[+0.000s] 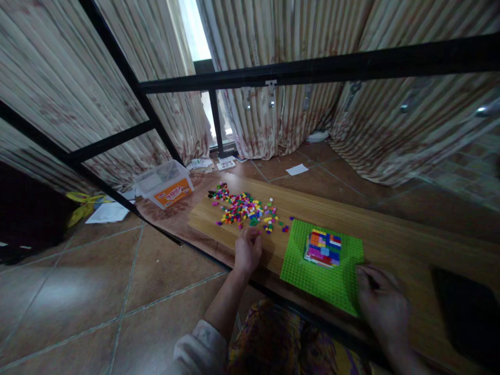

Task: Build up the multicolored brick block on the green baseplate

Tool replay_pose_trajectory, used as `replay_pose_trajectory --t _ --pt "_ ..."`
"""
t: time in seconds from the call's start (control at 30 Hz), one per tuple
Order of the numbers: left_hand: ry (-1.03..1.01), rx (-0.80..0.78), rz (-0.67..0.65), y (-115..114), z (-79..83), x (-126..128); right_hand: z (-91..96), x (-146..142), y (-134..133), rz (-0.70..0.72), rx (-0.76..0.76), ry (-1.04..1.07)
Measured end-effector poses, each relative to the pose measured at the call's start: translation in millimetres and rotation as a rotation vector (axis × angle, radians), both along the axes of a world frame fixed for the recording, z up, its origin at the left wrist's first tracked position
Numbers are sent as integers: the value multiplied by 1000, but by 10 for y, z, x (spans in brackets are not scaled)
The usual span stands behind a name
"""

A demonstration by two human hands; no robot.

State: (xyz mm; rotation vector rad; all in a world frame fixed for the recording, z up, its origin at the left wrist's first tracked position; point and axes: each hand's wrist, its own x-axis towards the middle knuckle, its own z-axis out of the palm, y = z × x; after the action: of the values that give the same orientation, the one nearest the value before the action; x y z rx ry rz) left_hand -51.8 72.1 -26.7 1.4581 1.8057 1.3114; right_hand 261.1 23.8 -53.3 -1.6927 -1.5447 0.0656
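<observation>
My left hand [249, 251] is at the near side of a spread of small colourful toy bricks [242, 207] on the wooden board. Its fingers are pinched together, and a tiny reddish spot shows by the tips, too small to name. To the right lies a green studded baseplate [295, 260]. On it sits a low block of stacked bricks [323, 249] in red, blue, orange, purple and white. My right hand [382, 302] is by the baseplate's right edge with its fingers curled in. Whatever is inside those fingers, if anything, is hidden.
A clear plastic tub [167, 183] with an orange label stands beyond the board's left end. A dark flat object [466, 312] lies at the right. Black metal bars [273, 78] cross in front of striped curtains [269, 120]. Papers [297, 170] lie on the tiled floor.
</observation>
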Motion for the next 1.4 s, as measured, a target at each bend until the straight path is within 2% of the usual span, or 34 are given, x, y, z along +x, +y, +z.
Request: replay_pose_trajectory --t 0.13,0.37,0.5,0.6,0.8,0.93,1.03,1.4 --pt "178 -42 -7 61 0 3 19 -5 -8 10 -9 1" --pt "380 -148 -3 76 145 62 23 -19 11 -6 7 -9" --pt "355 -131 -27 25 166 81 8 -35 25 -3 22 11" --pt "272 -62 -134 -72 188 174 11 -51 29 2 27 34" --pt "132 127 -385 -291 369 592 19 -71 36 -4 14 60" --pt "114 187 -498 -315 491 806 20 -86 45 -25 11 82" --pt "133 197 -529 -283 511 877 25 -96 48 -20 25 88" --pt "233 203 -535 -195 425 937 44 -117 55 -16 36 107"
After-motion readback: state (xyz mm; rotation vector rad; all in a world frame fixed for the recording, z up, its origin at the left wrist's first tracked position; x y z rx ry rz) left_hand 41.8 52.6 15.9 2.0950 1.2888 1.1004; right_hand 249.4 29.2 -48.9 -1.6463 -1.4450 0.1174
